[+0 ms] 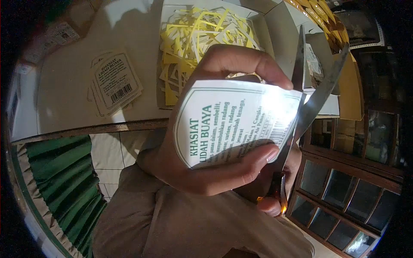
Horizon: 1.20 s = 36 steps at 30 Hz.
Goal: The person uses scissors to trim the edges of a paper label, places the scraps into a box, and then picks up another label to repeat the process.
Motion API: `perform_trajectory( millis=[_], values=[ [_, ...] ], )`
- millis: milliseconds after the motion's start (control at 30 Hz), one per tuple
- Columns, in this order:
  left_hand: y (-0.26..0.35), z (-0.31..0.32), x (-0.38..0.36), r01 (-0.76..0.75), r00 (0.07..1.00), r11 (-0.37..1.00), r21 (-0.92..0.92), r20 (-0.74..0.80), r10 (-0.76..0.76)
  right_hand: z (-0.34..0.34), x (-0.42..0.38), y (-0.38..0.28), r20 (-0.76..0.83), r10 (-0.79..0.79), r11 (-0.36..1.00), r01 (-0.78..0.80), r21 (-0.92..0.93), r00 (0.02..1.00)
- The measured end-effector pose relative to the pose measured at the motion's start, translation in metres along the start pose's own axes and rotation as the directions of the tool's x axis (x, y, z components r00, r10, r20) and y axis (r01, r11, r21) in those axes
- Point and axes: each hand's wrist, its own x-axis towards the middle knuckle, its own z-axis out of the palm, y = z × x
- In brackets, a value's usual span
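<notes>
My left hand (215,182) pinches a white paper label (215,124) with green print reading "KHASIAT LIDAH BUAYA" and a barcode. Its thumb lies along the lower edge, and the fingers curl over the upper edge. My right hand (293,161), partly hidden behind the label and the left hand, grips scissors (320,96) with an amber-brown handle. The thumb shows in one handle loop. Spread apart, the blades point up and away, crossing at the label's right edge. On the table at left, a small stack of similar labels (114,84) lies face up.
Behind my hands, an open box (167,96) holds many yellow and white paper strips (206,32). Further right are a white carton (284,26) and yellow packets (318,13). A green curtain (64,185) hangs below the table (56,107); a glass-paned wooden cabinet (340,172) stands right.
</notes>
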Motion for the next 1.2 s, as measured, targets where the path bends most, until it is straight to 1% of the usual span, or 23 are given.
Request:
perform_trajectory(
  millis=[33, 67, 133, 167, 233, 267, 333, 367, 433, 467, 533, 567, 633, 667, 733, 833, 967, 1133, 1167, 1200],
  values=[
    [0.001, 0.000, 0.000, 0.013, 1.000, 1.000, -0.011, 0.003, -0.013, -0.002, -0.002, 0.005, 0.056, -0.082, 0.997, 0.083, -0.007, 0.995],
    [0.000, 0.001, 0.000, 0.013, 1.000, 1.000, -0.011, 0.003, -0.013, -0.004, -0.005, 0.006, 0.056, -0.082, 0.997, 0.083, -0.007, 0.995],
    [-0.004, 0.004, -0.001, 0.003, 0.998, 0.997, -0.076, -0.066, -0.008, -0.004, -0.004, 0.005, 0.047, -0.103, 0.995, 0.104, -0.009, 0.994],
    [-0.007, 0.005, -0.001, 0.004, 0.998, 0.997, -0.077, -0.065, -0.009, -0.004, -0.005, 0.006, 0.046, -0.102, 0.995, 0.103, -0.010, 0.994],
    [-0.012, 0.006, -0.002, -0.064, 0.998, 0.971, -0.232, -0.032, 0.058, -0.003, -0.008, 0.009, 0.018, -0.131, 0.991, 0.132, -0.018, 0.991],
    [-0.011, 0.005, -0.002, -0.063, 0.998, 0.971, -0.232, -0.032, 0.057, -0.002, -0.008, 0.008, 0.017, -0.131, 0.991, 0.131, -0.018, 0.991],
    [-0.005, 0.001, 0.000, 0.010, 1.000, 0.982, -0.186, 0.018, -0.006, 0.000, -0.007, 0.003, -0.027, -0.031, 0.999, 0.029, -0.045, 0.999],
    [-0.001, -0.001, 0.000, 0.045, 0.998, 0.986, -0.162, 0.042, -0.039, 0.000, -0.006, 0.002, -0.028, -0.031, 0.999, 0.029, -0.044, 0.999],
    [0.004, -0.005, 0.001, 0.114, 0.991, 0.987, -0.109, 0.087, -0.105, -0.002, -0.004, 0.002, 0.030, -0.031, 0.999, 0.032, -0.028, 0.999],
    [0.004, -0.005, 0.000, 0.115, 0.991, 0.987, -0.108, 0.088, -0.106, -0.003, -0.004, 0.002, 0.030, -0.031, 0.999, 0.032, -0.026, 0.999],
    [0.003, -0.006, -0.002, 0.121, 0.993, 0.991, -0.056, 0.016, -0.120, -0.006, -0.005, 0.004, 0.089, -0.038, 0.998, 0.043, -0.051, 0.995],
    [0.002, -0.005, 0.000, 0.108, 0.994, 0.993, -0.045, 0.000, -0.109, -0.005, 0.003, -0.004, 0.089, -0.038, 0.998, 0.042, -0.051, 0.995],
    [0.004, -0.010, 0.000, 0.097, 0.995, 0.995, -0.037, 0.013, -0.097, -0.003, 0.020, -0.025, 0.175, 0.025, 0.992, -0.003, -0.129, 0.984],
    [0.004, -0.011, 0.000, 0.096, 0.995, 0.995, -0.033, 0.024, -0.096, -0.003, 0.016, -0.021, 0.175, 0.026, 0.992, -0.003, -0.129, 0.984],
    [0.004, -0.012, 0.002, 0.108, 0.992, 0.994, -0.009, 0.060, -0.108, 0.004, 0.013, -0.011, 0.101, 0.015, 0.998, -0.008, -0.067, 0.995],
    [0.006, -0.019, 0.002, 0.123, 0.984, 0.992, 0.035, 0.122, -0.126, 0.003, 0.018, -0.024, 0.124, -0.017, 0.995, 0.028, -0.092, 0.992],
    [0.008, -0.023, 0.001, 0.131, 0.975, 0.989, 0.072, 0.169, -0.142, 0.002, 0.018, -0.023, 0.146, 0.013, 0.994, 0.002, -0.108, 0.989],
    [0.011, -0.025, 0.003, 0.130, 0.974, 0.987, 0.099, 0.176, -0.146, 0.005, 0.004, -0.006, 0.054, -0.060, 0.996, 0.063, -0.068, 0.997],
    [0.011, -0.025, 0.004, 0.133, 0.972, 0.985, 0.108, 0.178, -0.151, 0.004, 0.003, -0.006, 0.054, -0.060, 0.996, 0.064, -0.068, 0.997],
    [0.011, -0.025, 0.004, 0.136, 0.973, 0.984, 0.117, 0.171, -0.155, 0.003, 0.002, -0.007, 0.067, -0.020, 0.998, 0.024, -0.057, 0.998]
  ],
)
